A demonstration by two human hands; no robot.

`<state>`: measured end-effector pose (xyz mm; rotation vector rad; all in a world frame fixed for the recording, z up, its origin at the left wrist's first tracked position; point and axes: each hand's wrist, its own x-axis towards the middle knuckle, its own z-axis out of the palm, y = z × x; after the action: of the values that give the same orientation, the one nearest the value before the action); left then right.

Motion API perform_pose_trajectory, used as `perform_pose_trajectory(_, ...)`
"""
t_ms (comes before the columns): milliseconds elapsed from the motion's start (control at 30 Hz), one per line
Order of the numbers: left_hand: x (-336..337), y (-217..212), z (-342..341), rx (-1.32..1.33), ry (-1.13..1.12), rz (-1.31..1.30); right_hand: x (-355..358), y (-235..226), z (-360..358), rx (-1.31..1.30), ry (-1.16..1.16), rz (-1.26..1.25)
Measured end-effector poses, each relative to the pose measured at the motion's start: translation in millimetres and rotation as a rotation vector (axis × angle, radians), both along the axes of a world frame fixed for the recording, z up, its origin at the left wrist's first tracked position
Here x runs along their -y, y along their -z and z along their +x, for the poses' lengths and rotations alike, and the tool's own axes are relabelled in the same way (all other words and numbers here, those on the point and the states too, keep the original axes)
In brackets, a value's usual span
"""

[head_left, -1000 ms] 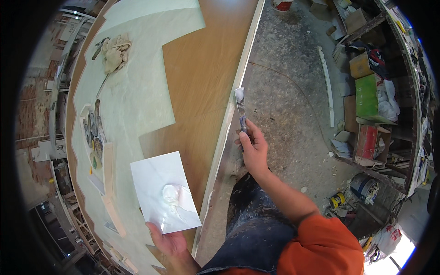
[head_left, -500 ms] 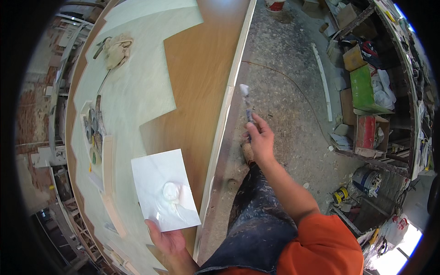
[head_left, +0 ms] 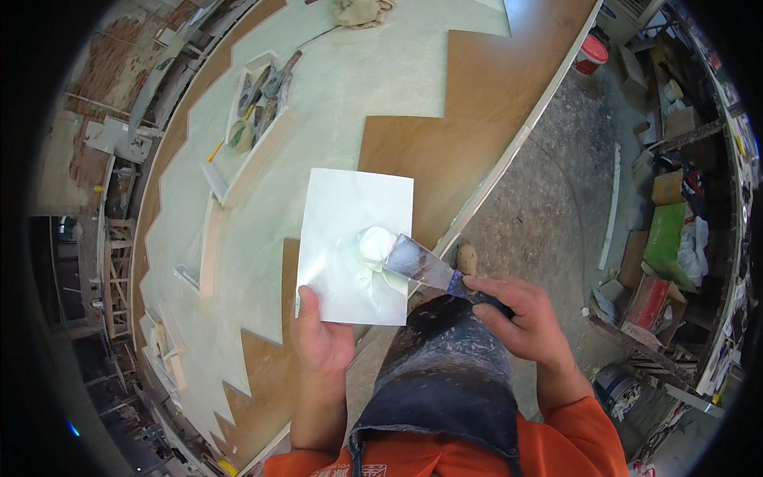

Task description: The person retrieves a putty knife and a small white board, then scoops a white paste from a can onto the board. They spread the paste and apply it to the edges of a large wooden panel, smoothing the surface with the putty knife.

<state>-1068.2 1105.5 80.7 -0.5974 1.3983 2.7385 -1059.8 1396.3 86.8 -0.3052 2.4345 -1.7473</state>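
My left hand [head_left: 322, 338] supports a white rectangular sheet [head_left: 350, 207] from below, its thumb lying over the lower left corner and the other fingers hidden beneath. A mound of white paste [head_left: 377, 243] sits near the sheet's middle, with a smear trailing under it. In my right hand [head_left: 520, 318] is a putty knife [head_left: 429, 269], gripped by its dark blue handle. The blade points left, and its tip meets the right side of the paste. Behind the sheet stretches a large panel [head_left: 405, 147], part brown wood grain and part pale green with a zigzag border.
On the panel stands a wooden tray [head_left: 254, 163] of hand tools, with a crumpled cloth [head_left: 362, 11] at the far side. Past the panel's edge, a red bucket [head_left: 590, 54] is on the stained floor. Shelving at the right holds a green box [head_left: 666, 242] and a red box [head_left: 648, 302].
My right hand has brought the putty knife from over the floor back to the paste on the sheet. The sheet now appears more central and upright, and the whole view has shifted.
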Motion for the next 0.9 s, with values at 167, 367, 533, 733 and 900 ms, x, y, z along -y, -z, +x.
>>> perform_pose_trajectory(167, 12.8, -1.8, 19.3, -0.06, -0.091, -0.126, 24.9, -10.9, 31.5, -0.078, -0.019, 0.134)
perform_pose_trajectory(367, 47.7, 11.9, 28.4, -0.066, -0.104, -0.052, -4.0, 16.9, 44.0, 0.153, 0.293, -0.003)
perform_pose_trajectory(533, 44.7, 13.4, 18.3, -0.022, -0.042, -0.002, -21.7, 106.8, 0.6, 0.238, 0.725, -0.632)
perform_pose_trajectory(733, 37.2, 15.6, 13.5, 0.056, 0.044, -0.061, -18.5, 177.4, -66.9, 0.124, 0.909, -0.669)
perform_pose_trajectory(900, 32.1, 20.1, 4.1, 0.084, 0.082, -0.112, -18.8, 203.7, -88.7, 0.085, 0.963, -0.678)
